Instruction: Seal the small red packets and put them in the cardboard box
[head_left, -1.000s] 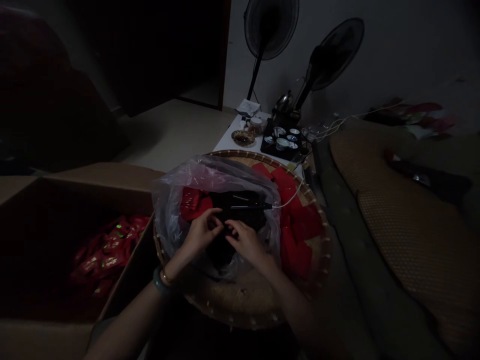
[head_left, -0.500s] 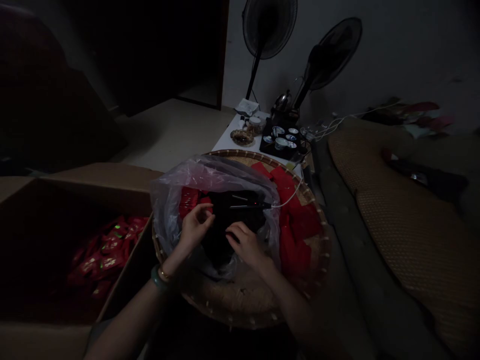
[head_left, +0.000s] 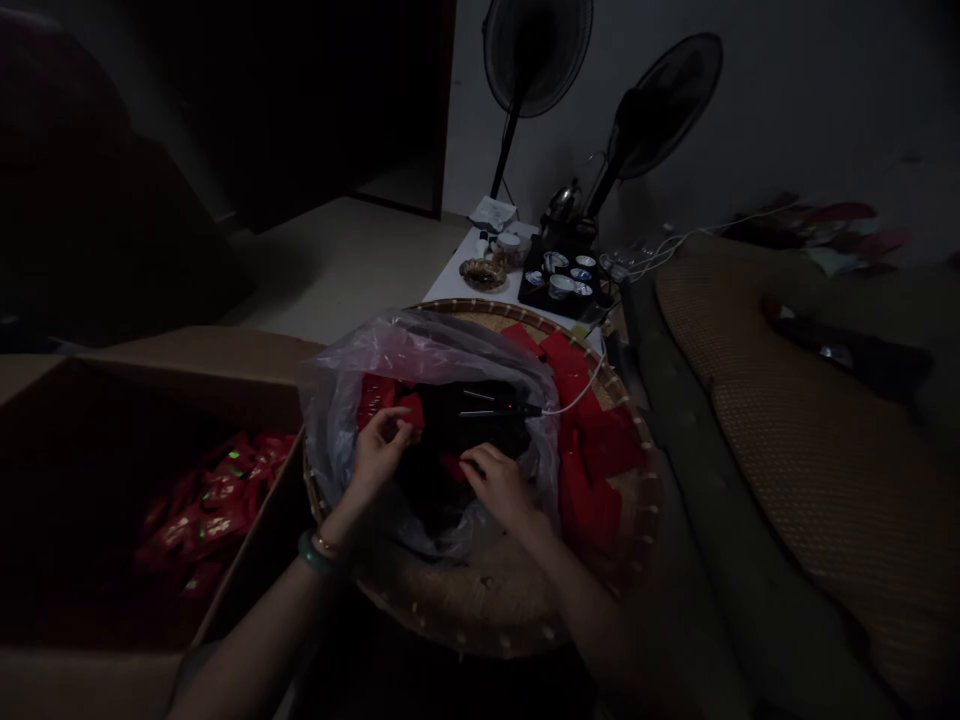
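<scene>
My left hand [head_left: 381,450], with a green bangle at the wrist, is closed with thumb and fingertips near each other. It is beside a red packet [head_left: 410,408]; whether it grips anything is too dark to tell. My right hand [head_left: 496,487] pinches a small red packet [head_left: 452,466] by its edge. Both hands are over dark loose material [head_left: 431,490] in a clear plastic bag [head_left: 322,420]. A slim black corded tool [head_left: 499,411] with a red light lies across the bag's opening. Beneath is a round woven tray [head_left: 480,598].
Red pouches [head_left: 589,475] lie along the tray's right side. At left stands a cardboard box [head_left: 255,545] with many shiny red packets [head_left: 217,500]. A white table [head_left: 454,280] with a tea set [head_left: 561,286] is behind. A white cord [head_left: 592,383] crosses the tray's rim.
My left hand has drawn slightly down and left, showing more of the red packet beside it. My right hand has shifted slightly right, and a small red packet now shows at its fingertips.
</scene>
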